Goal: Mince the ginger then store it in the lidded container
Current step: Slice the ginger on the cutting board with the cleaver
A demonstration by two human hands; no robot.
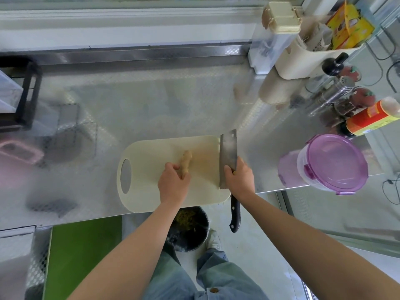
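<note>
Fingers of the left hand (173, 184) curl around the near end of the ginger (186, 159), a whole piece lying near the middle of the cream cutting board (147, 191). The right hand (240, 178) clasps the cleaver (228, 156) up at the blade, and the dark handle (235, 213) juts back beneath the wrist. The blade seems to stand on edge at the board's right end, though blur leaves that uncertain. The lidded container (333, 163), purple lid on, sits well to the right on the steel counter (151, 105). A dark bin (188, 230) stands on the floor below.
</note>
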